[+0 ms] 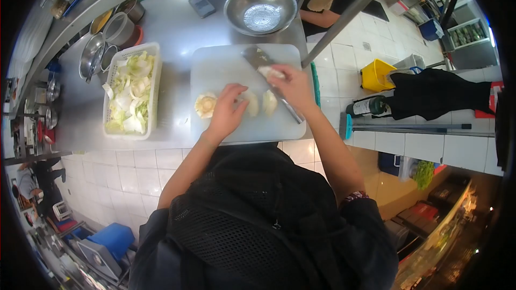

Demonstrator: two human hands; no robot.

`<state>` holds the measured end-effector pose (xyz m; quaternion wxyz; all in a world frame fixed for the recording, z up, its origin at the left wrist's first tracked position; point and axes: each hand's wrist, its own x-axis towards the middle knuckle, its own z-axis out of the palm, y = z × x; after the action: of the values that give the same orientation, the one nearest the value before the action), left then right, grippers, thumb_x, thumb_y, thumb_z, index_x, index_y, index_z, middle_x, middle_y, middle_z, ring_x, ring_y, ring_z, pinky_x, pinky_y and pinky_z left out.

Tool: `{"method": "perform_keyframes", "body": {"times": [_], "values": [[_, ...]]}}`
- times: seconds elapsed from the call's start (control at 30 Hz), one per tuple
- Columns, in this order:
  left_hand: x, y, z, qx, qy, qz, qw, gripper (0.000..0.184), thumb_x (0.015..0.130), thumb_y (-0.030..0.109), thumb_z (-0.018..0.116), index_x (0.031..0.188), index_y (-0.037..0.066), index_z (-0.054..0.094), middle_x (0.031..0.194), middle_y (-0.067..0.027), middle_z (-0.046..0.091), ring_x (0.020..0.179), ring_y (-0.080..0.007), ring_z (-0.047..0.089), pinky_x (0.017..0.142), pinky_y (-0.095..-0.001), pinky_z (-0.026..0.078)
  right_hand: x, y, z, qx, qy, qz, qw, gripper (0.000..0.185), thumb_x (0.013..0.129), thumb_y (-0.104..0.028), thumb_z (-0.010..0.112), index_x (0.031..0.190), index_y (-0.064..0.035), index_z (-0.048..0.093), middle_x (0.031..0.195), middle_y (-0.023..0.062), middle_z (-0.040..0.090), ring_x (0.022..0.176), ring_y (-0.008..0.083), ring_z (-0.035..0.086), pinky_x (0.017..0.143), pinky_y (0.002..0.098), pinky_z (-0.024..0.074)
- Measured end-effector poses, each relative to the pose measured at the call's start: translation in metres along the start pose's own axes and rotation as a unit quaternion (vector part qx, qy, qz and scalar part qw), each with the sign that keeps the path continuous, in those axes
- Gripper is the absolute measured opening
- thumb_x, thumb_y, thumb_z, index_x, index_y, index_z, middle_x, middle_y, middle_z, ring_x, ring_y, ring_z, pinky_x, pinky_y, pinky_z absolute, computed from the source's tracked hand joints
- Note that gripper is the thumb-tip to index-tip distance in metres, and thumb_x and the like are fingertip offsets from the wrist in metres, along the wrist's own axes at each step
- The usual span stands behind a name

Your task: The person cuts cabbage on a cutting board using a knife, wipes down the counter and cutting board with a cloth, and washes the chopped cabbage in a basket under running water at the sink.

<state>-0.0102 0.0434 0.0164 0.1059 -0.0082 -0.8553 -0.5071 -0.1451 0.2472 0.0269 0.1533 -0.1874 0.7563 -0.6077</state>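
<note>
A white cutting board (215, 64) lies on the steel table under my hands. My right hand (294, 85) pinches a small whitish piece of vegetable (271, 72) over the blade of a broad knife (257, 58). That knife rests slantwise on the board, its handle toward me. Curved and with fingers apart, my left hand (228, 110) is beside a pale wedge (251, 104); whether it touches it I cannot tell. Another pale wedge (270, 103) sits left of the knife handle. A round, pale cut vegetable base (205, 106) is left of my left hand.
Left of the board stands a white plastic basket (153, 91) of cut cabbage leaves. A steel bowl (260, 8) and a phone (201, 5) are at the back. Bowls and a clear tub (119, 28) crowd the far left. Another person's arm (320, 17) shows beyond the table.
</note>
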Motion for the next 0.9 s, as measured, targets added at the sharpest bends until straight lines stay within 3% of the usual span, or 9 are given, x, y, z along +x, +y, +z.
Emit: {"method": "perform_keyframes", "body": {"times": [0.07, 0.13, 0.23, 0.3, 0.37, 0.43, 0.7, 0.77, 0.9], "values": [[0.012, -0.003, 0.016, 0.028, -0.072, -0.087, 0.993, 0.053, 0.08, 0.012, 0.076, 0.129, 0.002, 0.058, 0.137, -0.0212, 0.051, 0.127, -0.0412, 0.048, 0.104, -0.0456, 0.043, 0.001, 0.002, -0.018, 0.105, 0.034, 0.005, 0.994, 0.031, 0.09, -0.003, 0.07, 0.12, 0.0017, 0.066, 0.111, 0.0109, 0.071, 0.099, 0.0158, 0.067, 0.089, 0.0299, 0.0527], [0.01, 0.003, 0.028, 0.097, -0.075, -0.057, 0.991, 0.054, 0.079, 0.013, 0.077, 0.128, 0.001, 0.058, 0.135, -0.0208, 0.052, 0.125, -0.0401, 0.05, 0.104, -0.0459, 0.044, -0.002, 0.008, -0.041, 0.262, 0.095, 0.034, 0.96, 0.033, 0.092, -0.002, 0.07, 0.123, 0.0067, 0.062, 0.108, 0.0098, 0.07, 0.099, 0.015, 0.066, 0.087, 0.027, 0.0523], [0.005, -0.007, 0.04, 0.171, -0.066, -0.053, 0.982, 0.056, 0.078, 0.013, 0.077, 0.128, 0.0, 0.058, 0.132, -0.0203, 0.053, 0.119, -0.0376, 0.054, 0.102, -0.0456, 0.046, -0.013, 0.025, -0.072, 0.303, 0.228, 0.104, 0.919, 0.037, 0.095, -0.007, 0.068, 0.127, 0.0063, 0.058, 0.111, 0.0095, 0.069, 0.097, 0.0153, 0.066, 0.085, 0.0278, 0.0522], [0.002, -0.019, 0.041, 0.173, -0.06, -0.072, 0.98, 0.056, 0.077, 0.012, 0.076, 0.129, 0.0, 0.058, 0.13, -0.0202, 0.053, 0.115, -0.0364, 0.057, 0.1, -0.0449, 0.048, -0.019, 0.047, -0.088, 0.315, 0.222, 0.124, 0.914, 0.038, 0.096, -0.011, 0.067, 0.129, 0.0066, 0.057, 0.114, 0.0101, 0.067, 0.096, 0.0159, 0.065, 0.085, 0.028, 0.0519], [0.008, -0.03, 0.035, 0.07, -0.095, -0.154, 0.981, 0.058, 0.079, 0.006, 0.074, 0.134, 0.004, 0.056, 0.135, -0.0167, 0.052, 0.106, -0.0274, 0.064, 0.089, -0.0358, 0.055, -0.023, 0.084, -0.106, 0.327, 0.218, 0.141, 0.908, 0.04, 0.098, -0.015, 0.065, 0.13, 0.0068, 0.056, 0.116, 0.0107, 0.066, 0.096, 0.0166, 0.065, 0.085, 0.0282, 0.0516], [0.003, -0.047, 0.033, 0.023, -0.083, -0.166, 0.982, 0.055, 0.08, 0.007, 0.072, 0.133, 0.002, 0.056, 0.129, -0.0182, 0.054, 0.103, -0.0295, 0.064, 0.089, -0.0374, 0.054, -0.026, 0.119, -0.114, 0.202, 0.178, 0.256, 0.928, 0.048, 0.098, -0.02, 0.064, 0.135, 0.0091, 0.052, 0.12, 0.0126, 0.064, 0.098, 0.0191, 0.064, 0.088, 0.0297, 0.0511], [0.008, -0.025, 0.044, 0.045, -0.042, -0.196, 0.979, 0.051, 0.082, 0.012, 0.071, 0.13, 0.002, 0.057, 0.123, -0.0208, 0.056, 0.106, -0.0343, 0.063, 0.091, -0.0396, 0.053, -0.042, 0.127, -0.112, 0.165, 0.189, 0.246, 0.936, 0.057, 0.093, -0.016, 0.068, 0.14, 0.0104, 0.049, 0.125, 0.0168, 0.064, 0.11, 0.0231, 0.062, 0.093, 0.0321, 0.0493], [0.008, -0.014, 0.05, 0.192, -0.02, -0.061, 0.979, 0.053, 0.081, 0.015, 0.072, 0.13, 0.002, 0.057, 0.127, -0.0204, 0.054, 0.108, -0.0345, 0.061, 0.092, -0.0403, 0.052, -0.039, 0.136, -0.105, 0.185, 0.186, 0.258, 0.93, 0.055, 0.092, -0.013, 0.068, 0.139, 0.0108, 0.05, 0.125, 0.0188, 0.065, 0.111, 0.0243, 0.063, 0.093, 0.0323, 0.049], [0.012, -0.028, 0.053, 0.194, -0.051, -0.114, 0.973, 0.055, 0.078, 0.013, 0.073, 0.13, 0.003, 0.057, 0.129, -0.0197, 0.052, 0.108, -0.0335, 0.06, 0.091, -0.0401, 0.052, -0.038, 0.143, -0.09, 0.041, 0.203, 0.202, 0.957, 0.05, 0.087, -0.008, 0.071, 0.133, 0.0054, 0.058, 0.118, 0.0176, 0.068, 0.105, 0.0224, 0.065, 0.092, 0.0319, 0.0495]]}}
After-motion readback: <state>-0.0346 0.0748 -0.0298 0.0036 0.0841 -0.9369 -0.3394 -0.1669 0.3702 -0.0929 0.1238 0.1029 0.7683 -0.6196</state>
